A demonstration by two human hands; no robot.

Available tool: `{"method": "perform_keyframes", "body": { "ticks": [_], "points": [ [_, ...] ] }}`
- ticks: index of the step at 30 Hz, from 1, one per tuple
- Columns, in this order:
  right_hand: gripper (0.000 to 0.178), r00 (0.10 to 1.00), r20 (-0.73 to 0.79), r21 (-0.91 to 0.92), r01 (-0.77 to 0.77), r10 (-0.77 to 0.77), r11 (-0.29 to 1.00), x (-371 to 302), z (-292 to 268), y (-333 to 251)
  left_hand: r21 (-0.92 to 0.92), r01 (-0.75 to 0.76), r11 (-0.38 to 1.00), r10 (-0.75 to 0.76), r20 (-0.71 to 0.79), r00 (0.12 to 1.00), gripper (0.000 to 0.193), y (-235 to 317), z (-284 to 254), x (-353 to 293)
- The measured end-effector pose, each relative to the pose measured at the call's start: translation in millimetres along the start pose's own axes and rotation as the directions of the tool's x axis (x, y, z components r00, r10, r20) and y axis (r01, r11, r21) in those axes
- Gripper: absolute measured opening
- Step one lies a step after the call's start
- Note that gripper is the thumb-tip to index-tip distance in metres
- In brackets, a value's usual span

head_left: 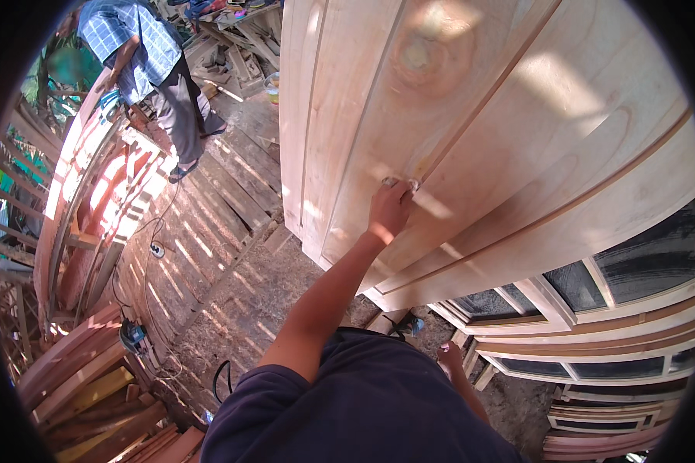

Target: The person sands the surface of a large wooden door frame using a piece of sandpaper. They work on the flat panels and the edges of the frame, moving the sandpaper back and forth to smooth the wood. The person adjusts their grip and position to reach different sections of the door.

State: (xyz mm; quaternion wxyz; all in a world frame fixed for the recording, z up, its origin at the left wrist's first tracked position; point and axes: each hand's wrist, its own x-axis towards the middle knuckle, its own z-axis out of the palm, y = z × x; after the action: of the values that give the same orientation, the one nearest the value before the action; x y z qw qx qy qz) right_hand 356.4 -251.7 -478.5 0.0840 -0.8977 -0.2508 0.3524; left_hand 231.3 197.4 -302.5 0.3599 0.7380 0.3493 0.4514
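Observation:
A large pale wooden door panel [340,147] with long grooves stands tilted in front of me. My left hand [391,207] reaches up to its face, fingers closed and touching the wood beside a groove. A small whitish bit shows at the fingertips; what it is I cannot make out. Low on the right, beside my body, is my right hand [449,356], its fingers curled near something small and pale that is mostly hidden. A round knot mark and patches of sunlight lie on the panel's upper part.
Wooden frames with dark glass panes [641,255] are stacked at right. At far left another person [143,54] in a checked shirt bends over a wooden frame [73,201] with a power tool. A teal power tool [134,336], cords and timber offcuts [93,401] lie on the plank floor.

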Motion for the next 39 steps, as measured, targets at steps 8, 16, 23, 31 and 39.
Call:
{"method": "perform_keyframes", "body": {
  "ticks": [8, 16, 23, 31, 39],
  "points": [
    [0.03, 0.998, -0.053, -0.07, 0.009, -0.013, 0.998, 7, 7, 8, -0.058, -0.123, 0.991, 0.112, -0.162, 0.98, 0.006, 25, -15, 2],
    [0.031, 1.0, -0.009, -0.016, -0.022, 0.022, 1.0, 9, -8, -18, -0.089, -0.247, 0.965, 0.238, -0.104, 0.966, 0.006, 29, -2, 31],
    [0.035, 0.999, 0.009, -0.013, -0.036, 0.036, 0.999, 12, 4, -6, -0.059, -0.162, 0.985, 0.157, -0.095, 0.983, 0.006, 23, -4, 15],
    [0.036, 0.999, -0.035, 0.087, -0.018, 0.021, 0.996, 24, 22, -11, -0.018, -0.152, 0.988, 0.152, -0.026, 0.988, 0.009, 41, -3, 27],
    [0.032, 0.999, -0.038, 0.08, 0.027, -0.024, 0.996, 25, 32, -24, -0.142, -0.165, 0.976, 0.152, -0.097, 0.983, 0.018, 70, -9, 46]
  ]
}}
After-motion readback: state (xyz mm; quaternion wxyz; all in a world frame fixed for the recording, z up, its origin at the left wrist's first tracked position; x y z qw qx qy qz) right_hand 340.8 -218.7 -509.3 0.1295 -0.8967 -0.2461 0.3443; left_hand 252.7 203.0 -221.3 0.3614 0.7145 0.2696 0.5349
